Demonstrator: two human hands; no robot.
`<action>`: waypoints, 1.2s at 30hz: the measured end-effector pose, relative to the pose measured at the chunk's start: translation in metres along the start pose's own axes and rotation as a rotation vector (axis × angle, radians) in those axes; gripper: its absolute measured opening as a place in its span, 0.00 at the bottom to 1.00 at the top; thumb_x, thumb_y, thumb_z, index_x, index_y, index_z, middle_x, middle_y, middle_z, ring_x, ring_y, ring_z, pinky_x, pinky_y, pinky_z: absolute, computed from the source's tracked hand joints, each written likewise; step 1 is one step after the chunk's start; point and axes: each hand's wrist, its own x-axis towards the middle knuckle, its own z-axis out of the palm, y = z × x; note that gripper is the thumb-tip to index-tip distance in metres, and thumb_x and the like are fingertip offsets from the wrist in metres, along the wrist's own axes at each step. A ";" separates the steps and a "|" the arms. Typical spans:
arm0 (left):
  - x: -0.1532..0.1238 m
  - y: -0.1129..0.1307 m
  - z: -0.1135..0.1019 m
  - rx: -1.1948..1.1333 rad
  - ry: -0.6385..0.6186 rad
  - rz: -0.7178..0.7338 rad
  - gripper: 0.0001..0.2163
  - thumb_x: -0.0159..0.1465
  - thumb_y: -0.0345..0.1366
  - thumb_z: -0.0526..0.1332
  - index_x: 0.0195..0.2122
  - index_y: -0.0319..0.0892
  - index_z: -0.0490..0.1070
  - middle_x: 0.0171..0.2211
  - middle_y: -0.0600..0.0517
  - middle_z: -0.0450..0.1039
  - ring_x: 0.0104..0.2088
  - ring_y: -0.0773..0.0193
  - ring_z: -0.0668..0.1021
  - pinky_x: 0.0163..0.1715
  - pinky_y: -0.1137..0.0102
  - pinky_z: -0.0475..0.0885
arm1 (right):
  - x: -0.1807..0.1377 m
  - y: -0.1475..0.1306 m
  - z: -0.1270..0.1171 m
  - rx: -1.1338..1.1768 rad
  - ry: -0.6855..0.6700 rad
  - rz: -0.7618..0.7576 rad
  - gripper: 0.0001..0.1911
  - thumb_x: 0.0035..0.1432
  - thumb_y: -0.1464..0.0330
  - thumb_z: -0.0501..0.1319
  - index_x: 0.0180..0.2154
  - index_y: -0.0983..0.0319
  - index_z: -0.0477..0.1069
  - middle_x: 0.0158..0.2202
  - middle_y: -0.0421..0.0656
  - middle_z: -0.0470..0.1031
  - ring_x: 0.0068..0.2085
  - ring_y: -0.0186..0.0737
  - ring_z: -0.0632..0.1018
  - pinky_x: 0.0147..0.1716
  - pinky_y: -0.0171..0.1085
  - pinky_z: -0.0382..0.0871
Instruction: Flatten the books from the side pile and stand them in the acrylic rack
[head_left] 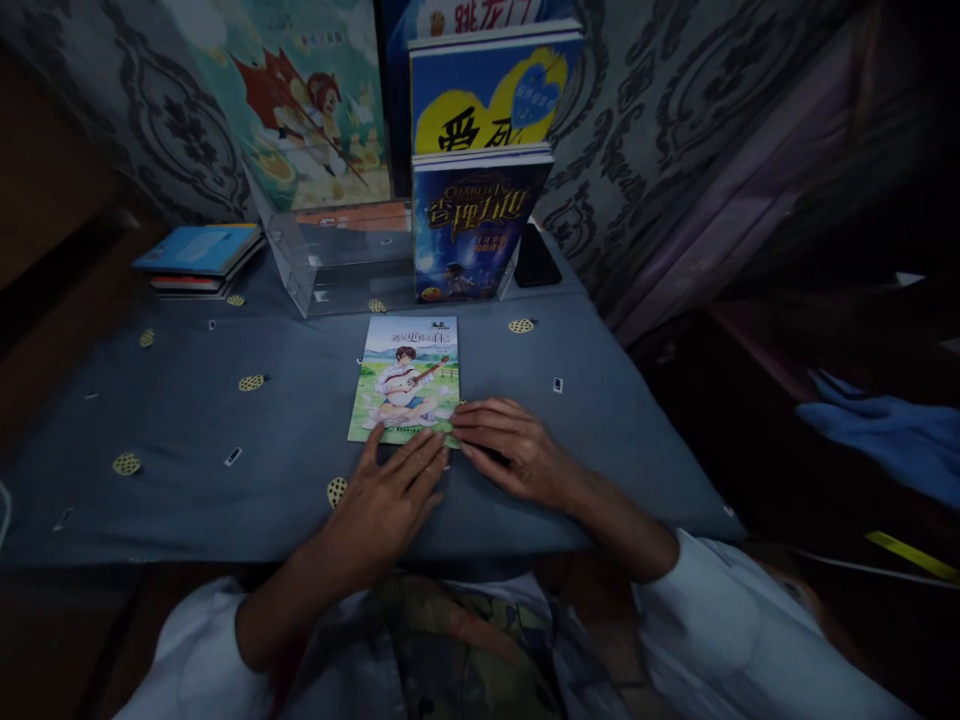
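Note:
A thin paperback book (409,375) lies flat and closed on the cloth-covered table, its cover showing a drawn figure playing a guitar. My left hand (397,490) rests with outstretched fingers on the book's lower edge and holds nothing. At the lower right corner, my right hand (517,450) pinches the book between thumb and fingers. The exact spot of that grip is partly hidden by the fingers.
Behind the book stands a clear acrylic rack (352,285) with several upright books, among them a dark blue book (476,225). A small book stack (199,258) lies at the back left. A black phone (536,258) sits right of the rack. Patterned cloth (187,400) covers the table.

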 end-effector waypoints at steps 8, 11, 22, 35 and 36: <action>-0.031 -0.016 -0.012 0.095 0.069 -0.095 0.18 0.76 0.33 0.47 0.60 0.36 0.69 0.62 0.39 0.71 0.62 0.54 0.74 0.68 0.49 0.57 | 0.001 0.000 0.000 -0.008 -0.010 -0.002 0.09 0.67 0.72 0.60 0.44 0.62 0.78 0.44 0.49 0.84 0.50 0.48 0.82 0.47 0.49 0.78; -0.041 -0.023 -0.016 0.102 0.085 -0.122 0.17 0.75 0.33 0.47 0.59 0.37 0.69 0.61 0.39 0.72 0.61 0.53 0.75 0.67 0.49 0.59 | 0.001 0.000 0.001 0.006 -0.014 0.009 0.09 0.67 0.71 0.59 0.44 0.60 0.79 0.44 0.48 0.84 0.51 0.47 0.82 0.48 0.48 0.79; -0.026 -0.070 -0.024 -0.151 0.045 -0.389 0.21 0.74 0.45 0.49 0.62 0.40 0.65 0.61 0.38 0.71 0.61 0.48 0.74 0.60 0.50 0.70 | -0.001 0.006 0.006 -0.076 -0.058 0.096 0.14 0.68 0.66 0.60 0.52 0.59 0.77 0.52 0.52 0.80 0.53 0.53 0.79 0.50 0.55 0.78; 0.042 -0.115 -0.039 -1.225 0.159 -1.053 0.28 0.60 0.38 0.68 0.60 0.40 0.63 0.50 0.41 0.78 0.49 0.53 0.81 0.24 0.74 0.76 | -0.002 0.010 0.007 -0.112 -0.092 0.163 0.20 0.65 0.64 0.64 0.57 0.60 0.73 0.58 0.55 0.75 0.54 0.53 0.79 0.52 0.57 0.77; 0.046 -0.118 -0.041 -1.259 0.165 -1.101 0.28 0.59 0.37 0.69 0.59 0.40 0.64 0.49 0.41 0.78 0.47 0.54 0.82 0.19 0.77 0.72 | -0.002 0.010 0.007 -0.108 -0.093 0.166 0.21 0.64 0.64 0.65 0.57 0.60 0.73 0.58 0.55 0.75 0.54 0.53 0.79 0.52 0.56 0.77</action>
